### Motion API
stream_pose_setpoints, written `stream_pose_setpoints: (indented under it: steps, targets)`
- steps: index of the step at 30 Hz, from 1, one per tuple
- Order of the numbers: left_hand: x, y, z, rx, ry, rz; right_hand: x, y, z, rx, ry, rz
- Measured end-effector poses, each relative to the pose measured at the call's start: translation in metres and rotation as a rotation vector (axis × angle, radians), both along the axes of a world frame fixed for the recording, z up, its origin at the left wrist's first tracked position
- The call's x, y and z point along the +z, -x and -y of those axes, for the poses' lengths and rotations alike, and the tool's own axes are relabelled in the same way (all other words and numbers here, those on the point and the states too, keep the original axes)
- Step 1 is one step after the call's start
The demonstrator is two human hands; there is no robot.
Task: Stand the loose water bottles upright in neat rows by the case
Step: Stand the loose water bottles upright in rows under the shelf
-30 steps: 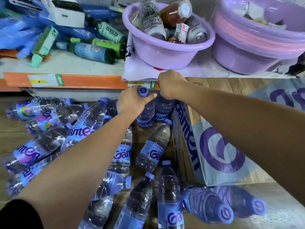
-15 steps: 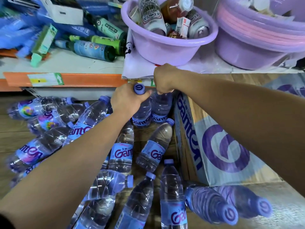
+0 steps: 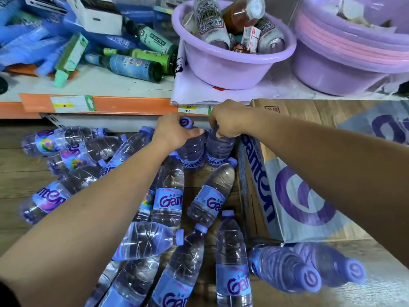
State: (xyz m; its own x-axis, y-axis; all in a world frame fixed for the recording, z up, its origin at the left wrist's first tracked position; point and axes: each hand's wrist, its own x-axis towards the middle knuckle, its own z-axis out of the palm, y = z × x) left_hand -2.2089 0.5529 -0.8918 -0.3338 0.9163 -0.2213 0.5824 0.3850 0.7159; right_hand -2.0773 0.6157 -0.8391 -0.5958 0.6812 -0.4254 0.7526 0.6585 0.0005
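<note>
Left hand clenched on neck of upright bottle; right hand clenched on top of second upright bottle. The two touch, standing just beside the case, below the shelf. Loose bottles lie on floor, left of case. Two more bottles at case's near corner.
</note>
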Motion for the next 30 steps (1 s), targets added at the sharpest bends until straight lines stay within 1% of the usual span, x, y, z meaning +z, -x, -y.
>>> stream_pose_setpoints:
  steps: [4,8,10,13,15,18,19,22,24,26,27,28,30]
  targets:
    - [0.0,-0.004,0.0,-0.039,-0.045,-0.091,0.001,0.006,-0.001,0.028,0.016,0.031]
    - [-0.003,-0.008,-0.001,-0.069,-0.058,-0.092,0.001,0.012,-0.004,0.052,0.06,0.08]
    - [-0.001,-0.009,-0.001,-0.091,-0.035,-0.087,0.0,0.011,-0.009,0.0,0.116,0.081]
    - [0.004,-0.006,-0.001,-0.209,0.043,-0.136,0.001,0.007,-0.013,-0.055,0.15,0.027]
    - [0.007,-0.003,0.001,-0.252,0.059,-0.162,0.003,0.002,-0.011,-0.116,0.164,-0.047]
    - [0.012,-0.007,0.003,-0.275,-0.026,-0.171,0.007,-0.013,-0.005,-0.26,0.269,-0.121]
    - [0.014,-0.012,0.003,-0.313,-0.062,-0.171,0.007,-0.017,-0.002,-0.289,0.303,-0.114]
    - [0.018,-0.028,0.001,-0.435,-0.13,-0.248,0.001,-0.021,0.007,-0.354,0.246,-0.042]
    - [0.019,-0.034,-0.002,-0.456,-0.143,-0.345,-0.005,-0.02,0.018,-0.416,0.281,-0.033]
    - [0.019,-0.036,-0.003,-0.465,-0.153,-0.394,-0.01,-0.021,0.029,-0.473,0.342,-0.025]
    - [0.018,-0.037,-0.003,-0.478,-0.16,-0.406,-0.015,-0.024,0.035,-0.459,0.407,0.003]
    - [0.019,-0.037,-0.002,-0.497,-0.167,-0.418,-0.023,-0.027,0.042,-0.404,0.451,0.081]
    - [0.019,-0.038,-0.003,-0.52,-0.192,-0.449,-0.047,-0.027,0.054,-0.274,0.45,0.227]
